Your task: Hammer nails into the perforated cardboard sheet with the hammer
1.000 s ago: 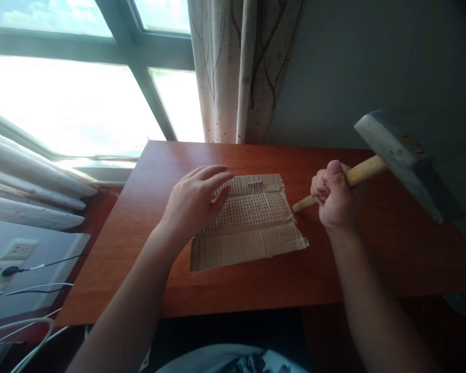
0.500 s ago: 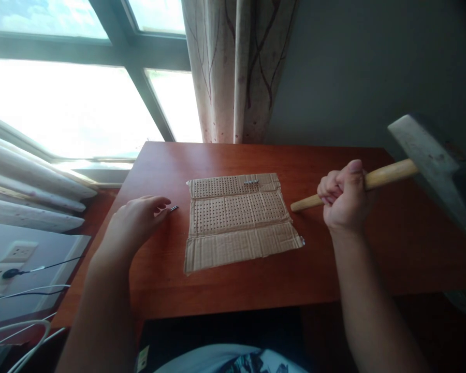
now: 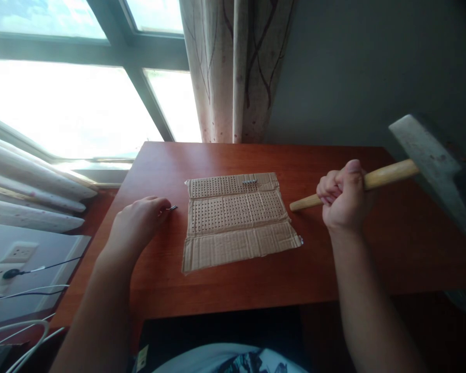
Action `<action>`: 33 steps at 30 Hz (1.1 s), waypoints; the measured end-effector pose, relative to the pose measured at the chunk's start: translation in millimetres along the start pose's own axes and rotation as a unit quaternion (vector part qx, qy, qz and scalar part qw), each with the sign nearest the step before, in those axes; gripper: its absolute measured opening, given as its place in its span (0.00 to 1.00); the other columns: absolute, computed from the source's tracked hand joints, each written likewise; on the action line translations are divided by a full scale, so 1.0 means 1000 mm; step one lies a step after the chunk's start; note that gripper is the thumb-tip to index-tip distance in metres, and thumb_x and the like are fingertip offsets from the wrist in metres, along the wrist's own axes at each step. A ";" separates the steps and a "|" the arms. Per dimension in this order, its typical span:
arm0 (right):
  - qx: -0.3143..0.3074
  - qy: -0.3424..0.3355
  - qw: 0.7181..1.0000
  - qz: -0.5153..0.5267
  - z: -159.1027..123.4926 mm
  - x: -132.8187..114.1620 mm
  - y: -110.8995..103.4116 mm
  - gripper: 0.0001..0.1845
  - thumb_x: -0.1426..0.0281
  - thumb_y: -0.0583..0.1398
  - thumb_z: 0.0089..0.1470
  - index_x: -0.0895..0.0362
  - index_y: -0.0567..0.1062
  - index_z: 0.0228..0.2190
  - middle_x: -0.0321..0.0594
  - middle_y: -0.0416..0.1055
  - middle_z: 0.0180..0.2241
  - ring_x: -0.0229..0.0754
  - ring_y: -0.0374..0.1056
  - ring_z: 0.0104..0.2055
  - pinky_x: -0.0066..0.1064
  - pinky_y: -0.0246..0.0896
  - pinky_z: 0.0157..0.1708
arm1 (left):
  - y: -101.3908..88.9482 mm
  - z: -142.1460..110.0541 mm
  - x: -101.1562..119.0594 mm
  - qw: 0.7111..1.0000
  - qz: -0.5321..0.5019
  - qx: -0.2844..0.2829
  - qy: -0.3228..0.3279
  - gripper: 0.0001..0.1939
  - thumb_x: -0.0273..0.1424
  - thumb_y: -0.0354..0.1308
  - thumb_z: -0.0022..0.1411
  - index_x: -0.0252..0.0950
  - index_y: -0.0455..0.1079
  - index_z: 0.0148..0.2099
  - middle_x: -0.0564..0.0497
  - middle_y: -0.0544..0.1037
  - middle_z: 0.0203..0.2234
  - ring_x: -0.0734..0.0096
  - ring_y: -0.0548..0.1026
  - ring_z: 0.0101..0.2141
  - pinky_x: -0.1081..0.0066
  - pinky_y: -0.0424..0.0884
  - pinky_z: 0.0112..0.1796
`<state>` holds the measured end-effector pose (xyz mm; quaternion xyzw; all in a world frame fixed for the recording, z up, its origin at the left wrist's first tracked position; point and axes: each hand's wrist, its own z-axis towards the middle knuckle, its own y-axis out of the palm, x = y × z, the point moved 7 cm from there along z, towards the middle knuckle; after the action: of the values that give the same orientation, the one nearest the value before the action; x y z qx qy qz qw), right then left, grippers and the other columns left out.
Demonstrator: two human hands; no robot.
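Observation:
My right hand [image 3: 344, 197] is wrapped round the wooden handle of a hammer [image 3: 390, 174]. Its large metal head is raised at the far right. At the left of the table, the thumb and fingers of my left hand [image 3: 140, 223] pinch the near end of some small shiny metal pieces [image 3: 173, 207] that look like nails; their exact number cannot be made out. Between both hands lies a creased sheet of cardboard [image 3: 238, 241] punched with rows of small holes. A short row of metal nails [image 3: 250, 182] shows near its far edge.
The reddish-brown wooden table [image 3: 233, 290] stands against a window [image 3: 62, 109] and a patterned curtain [image 3: 221, 67]. A grey wall [image 3: 373, 77] is at the back right. Wall sockets [image 3: 11, 264] with a plug and several cables are low on the left.
The fingers of my left hand have closed onto the small metal pieces beside the cardboard. My right hand and the hammer have stayed almost still.

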<state>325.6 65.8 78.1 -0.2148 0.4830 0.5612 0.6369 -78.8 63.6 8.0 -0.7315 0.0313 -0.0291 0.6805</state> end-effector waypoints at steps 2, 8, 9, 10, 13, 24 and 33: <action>-0.003 0.000 1.000 0.001 0.000 0.000 0.000 0.32 0.54 0.63 0.58 0.54 0.52 0.15 0.25 0.44 0.11 0.27 0.41 0.11 0.26 0.32 0.12 | 0.000 0.000 0.001 1.000 -0.004 0.004 -0.001 0.16 0.40 0.49 0.66 0.43 0.77 0.41 0.43 0.81 0.41 0.50 0.78 0.36 0.63 0.64 0.30; 0.003 0.000 1.000 -0.013 0.000 0.001 -0.002 0.33 0.54 0.62 0.58 0.54 0.51 0.15 0.25 0.44 0.11 0.28 0.40 0.11 0.27 0.33 0.12 | 0.001 0.002 0.005 1.000 -0.011 0.016 0.004 0.16 0.40 0.49 0.67 0.42 0.78 0.40 0.41 0.81 0.40 0.49 0.78 0.36 0.62 0.65 0.30; 0.004 -0.001 1.000 -0.014 -0.001 0.001 -0.002 0.33 0.54 0.62 0.58 0.54 0.51 0.15 0.25 0.44 0.11 0.28 0.40 0.11 0.27 0.33 0.12 | 0.001 0.002 0.006 1.000 -0.004 0.017 0.004 0.16 0.40 0.49 0.67 0.42 0.78 0.40 0.41 0.81 0.41 0.49 0.78 0.36 0.62 0.64 0.30; 0.003 -0.001 1.000 -0.015 -0.001 0.001 -0.002 0.33 0.54 0.62 0.58 0.54 0.51 0.15 0.25 0.44 0.11 0.28 0.40 0.11 0.27 0.33 0.12 | 0.002 0.002 0.006 1.000 0.005 0.017 0.005 0.17 0.40 0.48 0.68 0.42 0.78 0.40 0.41 0.81 0.41 0.49 0.78 0.36 0.62 0.64 0.30; 0.000 -0.005 1.000 -0.013 -0.002 0.000 -0.001 0.33 0.54 0.62 0.58 0.54 0.51 0.15 0.25 0.44 0.11 0.27 0.41 0.12 0.26 0.33 0.13 | 0.003 0.003 0.009 0.999 0.032 0.016 0.006 0.19 0.40 0.45 0.69 0.41 0.77 0.40 0.41 0.80 0.41 0.50 0.79 0.35 0.63 0.64 0.28; -0.001 -0.005 1.000 -0.018 -0.003 0.001 -0.002 0.34 0.54 0.62 0.58 0.54 0.50 0.15 0.25 0.44 0.12 0.27 0.41 0.12 0.26 0.33 0.13 | 0.001 0.003 0.016 0.998 0.053 0.021 0.008 0.19 0.38 0.44 0.69 0.40 0.76 0.40 0.41 0.80 0.41 0.53 0.78 0.34 0.65 0.62 0.27; 0.000 -0.017 1.000 -0.002 -0.001 0.000 -0.004 0.33 0.56 0.62 0.59 0.54 0.51 0.15 0.25 0.44 0.12 0.28 0.40 0.11 0.27 0.32 0.12 | -0.041 -0.002 0.012 0.970 -0.150 0.184 -0.046 0.10 0.38 0.53 0.67 0.39 0.72 0.43 0.51 0.80 0.39 0.60 0.79 0.39 0.63 0.73 0.41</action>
<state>329.0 63.7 76.1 -0.2066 0.4719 0.5633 0.6460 -67.1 63.4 49.0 -0.5902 -0.1165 -0.1023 0.7922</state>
